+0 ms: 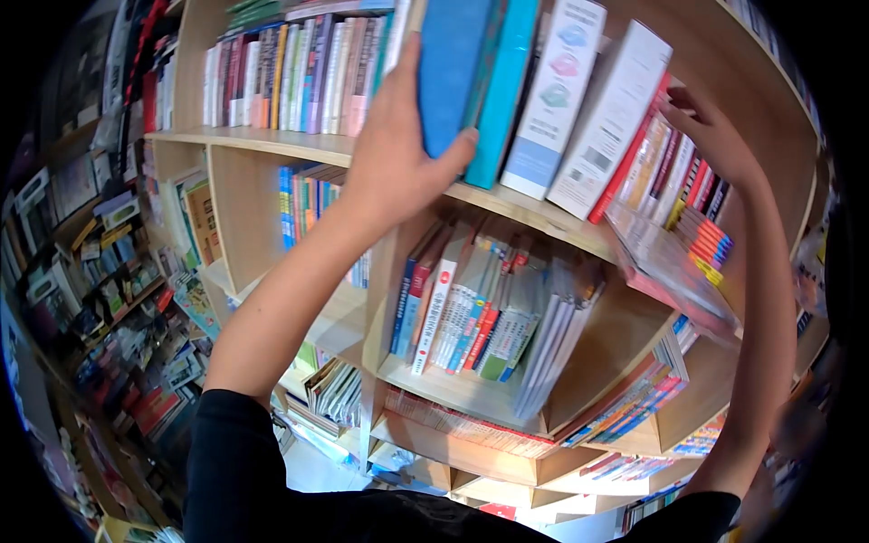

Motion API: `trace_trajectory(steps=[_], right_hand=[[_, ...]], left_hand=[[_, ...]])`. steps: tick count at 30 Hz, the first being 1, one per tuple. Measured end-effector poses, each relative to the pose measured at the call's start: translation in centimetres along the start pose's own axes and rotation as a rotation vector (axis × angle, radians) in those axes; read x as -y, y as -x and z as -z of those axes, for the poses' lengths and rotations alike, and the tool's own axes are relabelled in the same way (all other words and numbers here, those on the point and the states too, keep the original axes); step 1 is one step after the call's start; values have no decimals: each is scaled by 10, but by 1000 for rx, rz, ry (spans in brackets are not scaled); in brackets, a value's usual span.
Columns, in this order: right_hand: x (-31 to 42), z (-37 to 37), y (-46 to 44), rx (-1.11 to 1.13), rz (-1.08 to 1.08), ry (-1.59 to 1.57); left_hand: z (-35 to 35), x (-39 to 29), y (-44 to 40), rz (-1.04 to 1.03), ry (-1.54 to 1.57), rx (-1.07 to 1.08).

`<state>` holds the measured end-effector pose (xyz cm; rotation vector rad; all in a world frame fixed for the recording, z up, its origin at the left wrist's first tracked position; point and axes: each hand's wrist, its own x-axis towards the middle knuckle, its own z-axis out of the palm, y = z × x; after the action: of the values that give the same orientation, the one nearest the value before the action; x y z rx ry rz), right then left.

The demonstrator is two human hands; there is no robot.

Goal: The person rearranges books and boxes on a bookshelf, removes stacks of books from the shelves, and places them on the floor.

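Note:
My left hand grips a thick blue book on the upper shelf, thumb across its lower spine and fingers along its left side. Directly right of it stands a teal book. Farther right, a white box-like volume with coloured pictures and another white one lean to the right, beside a thin red book. My right hand is at the right end of this group, its fingers bent near the red book's top edge; whether they hold anything is unclear.
Wooden shelf boards run below the upper rows. A lower compartment holds leaning books. A clear plastic holder juts out at the right, below my right hand. Crowded shelves stand at the far left.

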<state>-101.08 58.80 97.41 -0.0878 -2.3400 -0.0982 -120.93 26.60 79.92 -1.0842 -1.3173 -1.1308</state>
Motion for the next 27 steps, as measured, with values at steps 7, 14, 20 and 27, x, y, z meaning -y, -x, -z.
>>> trace_trajectory(steps=[7, 14, 20, 27], right_hand=[[25, -14, 7, 27, -195, -268], [16, -43, 17, 120, -196, -214], [50, -71, 13, 185, -248, -335], [40, -77, 2, 179, -272, -155]], left_hand=[[47, 18, 25, -34, 16, 204], [113, 91, 36, 54, 45, 281], [173, 152, 41, 34, -30, 360], [232, 213, 47, 22, -214, 408]])
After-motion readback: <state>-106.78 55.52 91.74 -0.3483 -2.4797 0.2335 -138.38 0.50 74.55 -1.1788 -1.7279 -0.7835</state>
